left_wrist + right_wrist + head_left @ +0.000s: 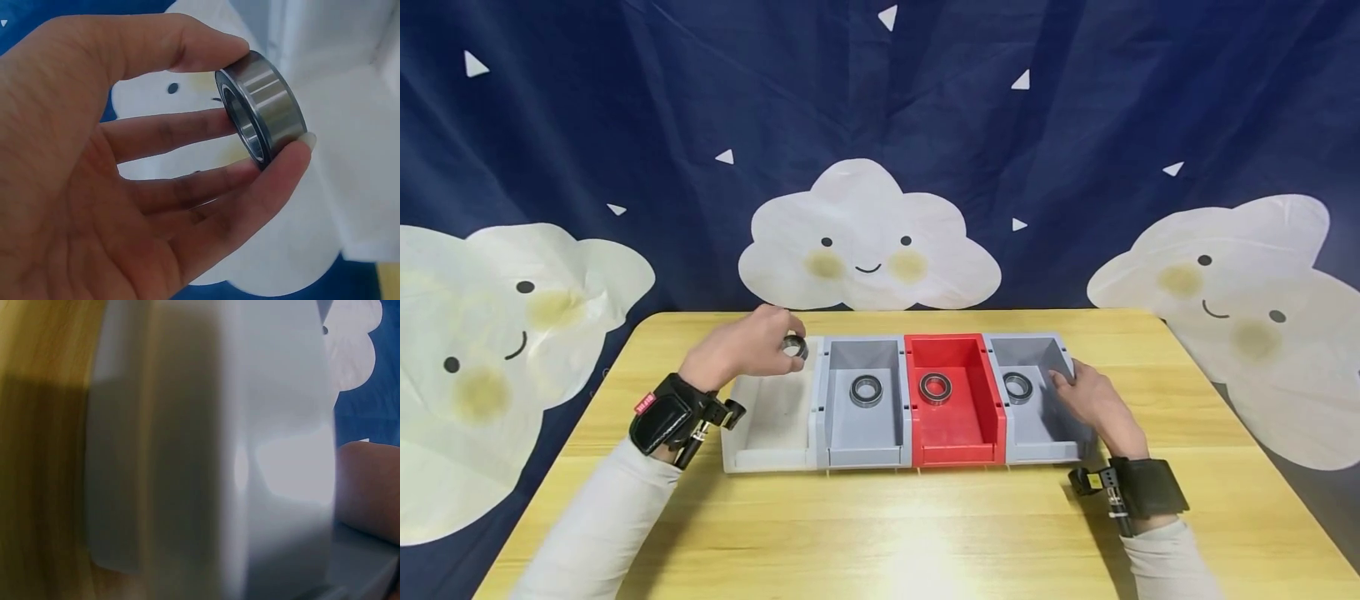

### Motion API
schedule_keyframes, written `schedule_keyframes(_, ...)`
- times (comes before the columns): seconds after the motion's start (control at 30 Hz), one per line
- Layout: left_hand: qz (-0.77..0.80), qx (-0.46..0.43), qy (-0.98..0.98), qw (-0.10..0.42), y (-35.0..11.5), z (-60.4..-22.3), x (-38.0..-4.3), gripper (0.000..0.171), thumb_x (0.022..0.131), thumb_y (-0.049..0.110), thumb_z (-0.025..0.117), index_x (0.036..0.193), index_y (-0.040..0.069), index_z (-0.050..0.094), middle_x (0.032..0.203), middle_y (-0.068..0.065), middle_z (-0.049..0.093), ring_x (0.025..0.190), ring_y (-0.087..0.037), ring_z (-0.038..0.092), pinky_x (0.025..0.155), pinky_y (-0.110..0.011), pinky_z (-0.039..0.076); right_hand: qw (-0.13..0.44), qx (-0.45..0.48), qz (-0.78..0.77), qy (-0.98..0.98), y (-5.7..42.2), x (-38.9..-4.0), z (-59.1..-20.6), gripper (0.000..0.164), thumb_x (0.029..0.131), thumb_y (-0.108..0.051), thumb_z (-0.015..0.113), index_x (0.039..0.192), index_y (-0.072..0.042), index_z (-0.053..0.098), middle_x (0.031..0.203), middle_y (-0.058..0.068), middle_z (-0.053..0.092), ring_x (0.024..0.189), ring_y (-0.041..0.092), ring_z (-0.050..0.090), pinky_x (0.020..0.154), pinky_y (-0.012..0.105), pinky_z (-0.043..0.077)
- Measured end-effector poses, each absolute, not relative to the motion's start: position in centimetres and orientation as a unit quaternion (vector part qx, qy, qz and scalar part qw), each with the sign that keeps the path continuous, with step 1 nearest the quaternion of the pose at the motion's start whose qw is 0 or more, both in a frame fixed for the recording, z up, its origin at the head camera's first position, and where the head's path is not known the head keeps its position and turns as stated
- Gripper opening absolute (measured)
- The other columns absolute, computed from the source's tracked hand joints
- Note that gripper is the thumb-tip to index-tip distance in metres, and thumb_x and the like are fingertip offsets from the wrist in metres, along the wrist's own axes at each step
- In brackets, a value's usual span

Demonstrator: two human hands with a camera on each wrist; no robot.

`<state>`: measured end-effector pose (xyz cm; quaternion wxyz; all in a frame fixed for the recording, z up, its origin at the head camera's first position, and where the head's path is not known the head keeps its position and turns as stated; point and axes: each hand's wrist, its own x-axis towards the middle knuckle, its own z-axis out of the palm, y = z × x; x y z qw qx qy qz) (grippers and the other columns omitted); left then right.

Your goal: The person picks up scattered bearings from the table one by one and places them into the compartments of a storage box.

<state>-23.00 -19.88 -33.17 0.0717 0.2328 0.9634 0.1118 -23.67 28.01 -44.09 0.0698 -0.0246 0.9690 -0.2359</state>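
Observation:
At the far end of the white bin (775,417), my left hand (760,342) pinches a ball bearing (275,103) by its rim. Thumb and fingertips hold it tilted above the bin floor in the left wrist view. My right hand (1093,400) grips the right side wall of the rightmost grey bin (1041,429), its thumb on the inner side; the other fingers are mostly hidden. One bearing (1008,387) lies in that bin, another (925,388) in the red bin (958,433), and a third (855,391) in the left grey bin (865,437).
The bins stand side by side in a row on a light wooden table (850,533). Behind the table hangs a dark blue curtain (685,92) with smiling clouds. The bin wall fills much of the right wrist view.

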Motion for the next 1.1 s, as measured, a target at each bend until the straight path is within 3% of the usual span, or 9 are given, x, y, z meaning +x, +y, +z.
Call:
schedule_keyframes(0.33, 0.116, 0.209, 0.965, 0.106, -20.4, -36.6, -23.5, 0.027, 0.081, 0.016, 0.076, 0.101, -0.001, 0.071, 0.095, -0.009, 0.064, 0.085, -0.021, 0.052, 0.075, -0.035, 0.045, 0.067, -0.026, -0.242, 0.968, 27.7, -23.8, -44.1, 0.044, 0.105, -0.026, 0.045, 0.122, 0.014, 0.053, 0.115, 0.041, 0.061, 0.101, 0.051, 0.062, 0.081, 0.056, 0.050)
schedule_keyframes(0.53, 0.113, 0.234, 0.962, 0.089, -19.8, -38.0, -23.5, 0.014, 0.078, 0.014, 0.075, 0.083, 0.004, 0.066, 0.078, -0.004, 0.057, 0.079, -0.019, 0.051, 0.069, -0.034, 0.044, 0.073, -0.025, -0.233, 0.969, 28.0, -23.8, -43.7, 0.047, 0.106, -0.027, 0.043, 0.124, 0.015, 0.052, 0.120, 0.044, 0.058, 0.104, 0.054, 0.061, 0.082, 0.057, 0.050)
schedule_keyframes(0.83, 0.103, 0.188, 0.970, 0.115, -19.6, -39.8, -23.0, 0.013, 0.078, 0.008, 0.074, 0.078, 0.010, 0.061, 0.084, -0.004, 0.057, 0.080, -0.019, 0.052, 0.071, -0.034, 0.046, 0.073, -0.020, -0.235, 0.969, 28.3, -23.6, -43.9, 0.045, 0.106, -0.028, 0.044, 0.120, 0.014, 0.053, 0.120, 0.043, 0.058, 0.106, 0.054, 0.060, 0.083, 0.057, 0.049)
schedule_keyframes(1.1, 0.122, 0.169, 0.970, 0.124, -20.1, -40.9, -22.8, 0.013, 0.076, 0.003, 0.073, 0.081, 0.007, 0.062, 0.083, -0.005, 0.058, 0.077, -0.018, 0.054, 0.069, -0.033, 0.049, 0.074, -0.026, -0.228, 0.971, 28.3, -23.9, -44.2, 0.046, 0.105, -0.027, 0.045, 0.121, 0.015, 0.052, 0.115, 0.041, 0.060, 0.099, 0.049, 0.061, 0.081, 0.055, 0.049)
